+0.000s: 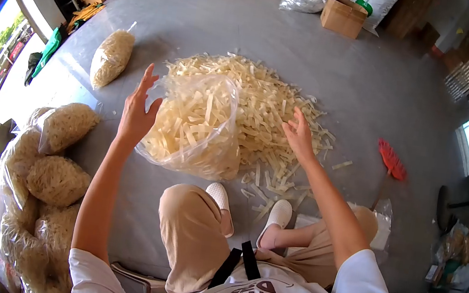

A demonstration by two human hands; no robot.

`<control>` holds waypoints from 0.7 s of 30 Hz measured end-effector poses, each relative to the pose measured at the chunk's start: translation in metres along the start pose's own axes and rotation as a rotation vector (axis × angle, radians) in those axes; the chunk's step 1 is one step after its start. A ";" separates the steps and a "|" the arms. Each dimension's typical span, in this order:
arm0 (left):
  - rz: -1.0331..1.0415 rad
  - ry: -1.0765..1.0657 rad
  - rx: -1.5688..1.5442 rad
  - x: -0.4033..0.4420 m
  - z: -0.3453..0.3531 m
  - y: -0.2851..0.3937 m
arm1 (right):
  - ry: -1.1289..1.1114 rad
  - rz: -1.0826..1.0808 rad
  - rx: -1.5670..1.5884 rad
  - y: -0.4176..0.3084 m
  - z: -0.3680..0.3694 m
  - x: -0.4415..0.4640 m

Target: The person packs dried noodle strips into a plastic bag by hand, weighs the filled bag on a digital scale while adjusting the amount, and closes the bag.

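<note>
A clear plastic bag (190,122), its mouth wide open, lies on the floor full of pale yellow strips. Behind it and to its right spreads a loose pile of the same strips (277,101). My left hand (140,110) is raised at the bag's left side, thumb and fingers apart, holding nothing. Over the right part of the pile, my right hand (300,134) hovers with its fingers spread and nothing in them.
Filled bags (59,179) are heaped at the left, and another filled bag (112,58) lies at the upper left. A red brush head (391,159) is at the right. Cardboard boxes (344,16) stand at the back.
</note>
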State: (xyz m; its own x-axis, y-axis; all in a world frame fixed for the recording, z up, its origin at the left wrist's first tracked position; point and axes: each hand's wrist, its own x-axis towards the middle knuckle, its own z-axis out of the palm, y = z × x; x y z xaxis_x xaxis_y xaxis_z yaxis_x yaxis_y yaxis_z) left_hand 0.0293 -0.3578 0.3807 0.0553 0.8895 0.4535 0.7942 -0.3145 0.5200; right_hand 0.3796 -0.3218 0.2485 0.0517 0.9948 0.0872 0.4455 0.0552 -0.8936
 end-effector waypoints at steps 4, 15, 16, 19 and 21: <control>-0.145 -0.294 -0.479 -0.010 0.045 0.072 | 0.008 0.243 -0.236 0.110 -0.017 -0.009; -2.022 -0.329 -1.207 -0.225 0.354 0.049 | 0.340 1.105 0.377 0.286 -0.001 -0.112; -2.096 -0.320 -1.172 -0.251 0.364 0.041 | 0.431 1.231 0.432 0.298 -0.001 -0.118; -2.161 -0.439 -1.017 -0.311 0.379 0.018 | 0.395 1.304 0.446 0.282 -0.013 -0.126; -2.166 -0.493 -0.897 -0.329 0.387 0.000 | 0.544 1.389 0.313 0.310 0.000 -0.136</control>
State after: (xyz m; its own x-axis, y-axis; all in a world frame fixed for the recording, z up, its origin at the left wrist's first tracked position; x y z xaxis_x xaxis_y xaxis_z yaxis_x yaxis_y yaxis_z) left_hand 0.2454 -0.5225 -0.0483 0.0312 -0.0449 -0.9985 -0.4418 0.8955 -0.0540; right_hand 0.5108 -0.4398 -0.0409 0.6004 0.1252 -0.7898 -0.4293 -0.7828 -0.4504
